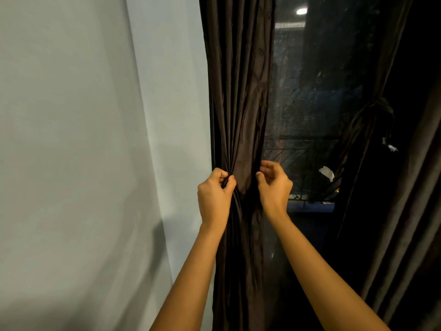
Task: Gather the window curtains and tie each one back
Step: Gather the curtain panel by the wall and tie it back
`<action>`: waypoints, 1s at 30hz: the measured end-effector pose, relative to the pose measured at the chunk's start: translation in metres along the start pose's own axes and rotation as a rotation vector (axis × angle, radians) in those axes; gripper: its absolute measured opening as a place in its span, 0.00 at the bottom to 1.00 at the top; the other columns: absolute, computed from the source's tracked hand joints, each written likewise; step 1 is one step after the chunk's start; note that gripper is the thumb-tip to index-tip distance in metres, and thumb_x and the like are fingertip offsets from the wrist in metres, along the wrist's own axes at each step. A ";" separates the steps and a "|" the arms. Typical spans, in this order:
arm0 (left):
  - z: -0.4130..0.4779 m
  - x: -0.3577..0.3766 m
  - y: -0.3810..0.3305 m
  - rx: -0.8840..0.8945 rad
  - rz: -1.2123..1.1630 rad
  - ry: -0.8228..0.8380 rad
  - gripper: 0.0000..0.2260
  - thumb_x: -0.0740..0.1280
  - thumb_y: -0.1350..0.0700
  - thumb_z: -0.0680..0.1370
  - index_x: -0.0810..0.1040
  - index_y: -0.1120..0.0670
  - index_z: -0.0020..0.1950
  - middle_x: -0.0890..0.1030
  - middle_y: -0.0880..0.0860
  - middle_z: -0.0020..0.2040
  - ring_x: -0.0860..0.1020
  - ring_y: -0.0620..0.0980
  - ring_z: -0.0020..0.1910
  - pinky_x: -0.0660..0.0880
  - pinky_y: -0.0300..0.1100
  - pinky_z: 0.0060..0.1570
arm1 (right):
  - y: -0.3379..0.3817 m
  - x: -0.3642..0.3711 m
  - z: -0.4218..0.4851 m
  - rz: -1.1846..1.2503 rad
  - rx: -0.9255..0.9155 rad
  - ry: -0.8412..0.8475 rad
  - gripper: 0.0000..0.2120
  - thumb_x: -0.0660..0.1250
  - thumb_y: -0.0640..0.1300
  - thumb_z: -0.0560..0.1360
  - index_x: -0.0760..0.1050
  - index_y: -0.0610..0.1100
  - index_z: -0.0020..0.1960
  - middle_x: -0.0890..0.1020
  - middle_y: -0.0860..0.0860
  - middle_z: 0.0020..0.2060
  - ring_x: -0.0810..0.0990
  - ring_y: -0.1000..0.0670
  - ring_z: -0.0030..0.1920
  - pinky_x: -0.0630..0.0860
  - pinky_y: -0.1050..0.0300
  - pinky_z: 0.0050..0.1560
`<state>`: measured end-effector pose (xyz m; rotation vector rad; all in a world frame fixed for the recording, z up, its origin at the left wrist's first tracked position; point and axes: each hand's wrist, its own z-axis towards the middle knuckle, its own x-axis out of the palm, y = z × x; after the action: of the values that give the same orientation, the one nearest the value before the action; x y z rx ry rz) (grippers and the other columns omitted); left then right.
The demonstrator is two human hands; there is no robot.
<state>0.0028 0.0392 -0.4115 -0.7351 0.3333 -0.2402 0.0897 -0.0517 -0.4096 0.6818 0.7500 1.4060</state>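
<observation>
I take the window (307, 96) as landmark. The dark brown curtain (239, 91) hangs bunched in narrow folds along the window's left edge, against the pale wall (83, 139). My left hand (214, 194) is closed, pinching a fold on the side of the bunch farthest from the window. My right hand (274, 185) sits on the bunch's window-side edge, fingers curled inward; I cannot tell whether it grips cloth. On the window's right side a second dark curtain (405, 187) is cinched at a knot (379, 108). A scrap of white tape (327, 173) shows low on the window.
</observation>
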 end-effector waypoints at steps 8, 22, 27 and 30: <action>-0.002 0.000 0.003 0.044 0.132 -0.024 0.05 0.69 0.56 0.76 0.77 0.55 0.48 0.82 0.52 0.40 0.80 0.48 0.38 0.78 0.39 0.39 | 0.001 0.001 -0.027 -0.368 -0.433 -0.140 0.14 0.68 0.31 0.70 0.75 0.38 0.55 0.81 0.45 0.42 0.79 0.45 0.43 0.74 0.56 0.45; -0.008 0.003 -0.001 0.044 0.079 -0.035 0.05 0.69 0.55 0.76 0.79 0.55 0.49 0.83 0.51 0.41 0.81 0.47 0.39 0.80 0.41 0.41 | -0.005 0.009 -0.039 -0.580 -0.514 0.134 0.23 0.67 0.29 0.70 0.73 0.38 0.64 0.75 0.38 0.56 0.72 0.41 0.52 0.77 0.49 0.46; -0.009 0.003 -0.003 0.024 0.011 -0.011 0.06 0.69 0.56 0.76 0.81 0.56 0.51 0.84 0.51 0.44 0.82 0.46 0.42 0.78 0.35 0.45 | 0.000 0.009 -0.048 -0.271 -0.327 0.185 0.18 0.61 0.34 0.76 0.65 0.40 0.65 0.79 0.42 0.51 0.78 0.44 0.52 0.77 0.49 0.46; -0.009 0.000 -0.005 0.011 -0.023 0.002 0.07 0.70 0.56 0.75 0.81 0.56 0.52 0.84 0.51 0.45 0.82 0.45 0.44 0.73 0.26 0.45 | 0.001 0.009 -0.044 -0.220 -0.254 0.158 0.16 0.64 0.34 0.75 0.69 0.40 0.62 0.82 0.43 0.50 0.81 0.45 0.51 0.77 0.52 0.48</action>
<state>-0.0016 0.0300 -0.4141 -0.7281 0.3254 -0.2648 0.0543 -0.0438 -0.4360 0.2841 0.7301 1.3331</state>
